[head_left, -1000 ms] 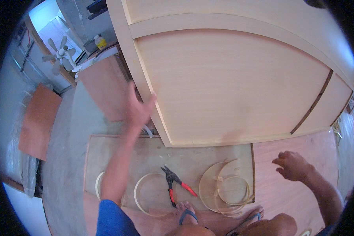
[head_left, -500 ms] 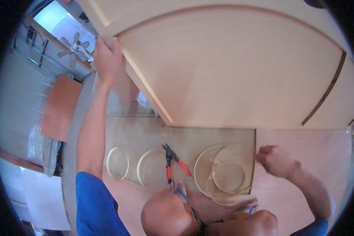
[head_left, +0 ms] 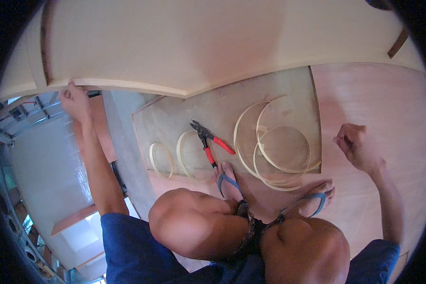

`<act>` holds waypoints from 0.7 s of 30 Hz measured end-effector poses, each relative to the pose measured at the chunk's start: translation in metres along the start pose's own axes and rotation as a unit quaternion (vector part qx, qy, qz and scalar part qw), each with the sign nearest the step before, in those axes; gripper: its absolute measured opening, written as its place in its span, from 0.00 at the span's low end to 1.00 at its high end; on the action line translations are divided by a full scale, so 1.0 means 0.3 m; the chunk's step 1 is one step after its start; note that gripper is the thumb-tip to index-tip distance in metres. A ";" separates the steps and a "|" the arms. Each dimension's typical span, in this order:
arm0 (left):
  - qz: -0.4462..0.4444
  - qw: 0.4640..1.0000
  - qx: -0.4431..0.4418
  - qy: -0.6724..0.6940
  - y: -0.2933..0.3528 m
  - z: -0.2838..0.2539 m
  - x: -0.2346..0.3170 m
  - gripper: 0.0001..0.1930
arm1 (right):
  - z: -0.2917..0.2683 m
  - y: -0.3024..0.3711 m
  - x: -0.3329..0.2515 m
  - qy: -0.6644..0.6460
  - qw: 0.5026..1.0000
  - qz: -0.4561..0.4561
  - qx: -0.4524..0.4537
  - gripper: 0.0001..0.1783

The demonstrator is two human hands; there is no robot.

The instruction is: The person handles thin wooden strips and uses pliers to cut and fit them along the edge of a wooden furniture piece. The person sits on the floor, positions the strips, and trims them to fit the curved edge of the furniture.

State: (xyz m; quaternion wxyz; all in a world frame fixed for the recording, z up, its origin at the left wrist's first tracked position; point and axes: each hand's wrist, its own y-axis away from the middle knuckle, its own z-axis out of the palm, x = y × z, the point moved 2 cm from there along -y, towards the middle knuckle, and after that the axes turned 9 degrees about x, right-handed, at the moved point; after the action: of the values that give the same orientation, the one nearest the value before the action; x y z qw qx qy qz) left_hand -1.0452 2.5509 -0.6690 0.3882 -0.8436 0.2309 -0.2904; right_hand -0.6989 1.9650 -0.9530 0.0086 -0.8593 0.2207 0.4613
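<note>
A large pale wooden panel (head_left: 142, 42) with framing strips stands tilted across the far side. My left hand (head_left: 78, 100) grips its edge at the left, beside a corner where strips meet. My right hand (head_left: 359, 144) hangs over the pinkish board on the right, fingers curled closed and apart from the panel; whatever they may hold is hidden. Between the hands, pliers with red handles (head_left: 210, 138) lie open on the floor sheet in front of my feet.
Coils of thin pale banding (head_left: 241, 147) lie right of the pliers, and smaller loops (head_left: 152, 160) lie left of them. My sandalled feet (head_left: 229, 182) rest near the pliers. A pinkish plywood board (head_left: 338, 109) spreads at the right. Racks and sheets stand far left.
The panel's left corner has swung left and toward me with my left hand on it. My right hand has shifted up and slightly right. The view has turned, showing more of my feet.
</note>
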 end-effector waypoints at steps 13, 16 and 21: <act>-0.052 0.999 0.009 0.008 -0.023 -0.022 0.045 0.24 | 0.065 0.116 0.197 -0.041 0.995 0.077 0.049 0.09; -0.081 0.995 0.010 0.053 -0.040 -0.062 0.034 0.22 | 0.077 0.072 0.258 -0.032 0.990 0.056 0.126 0.07; -0.031 0.998 0.051 0.020 -0.031 0.007 0.020 0.26 | 0.100 0.051 0.387 -0.014 0.957 0.020 0.290 0.06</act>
State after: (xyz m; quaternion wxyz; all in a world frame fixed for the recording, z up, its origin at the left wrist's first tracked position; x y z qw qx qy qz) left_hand -1.0379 2.5538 -0.6607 0.4167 -0.8234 0.1976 -0.3307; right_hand -0.6732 1.9145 -1.0599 0.2514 -0.8091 0.3616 0.3892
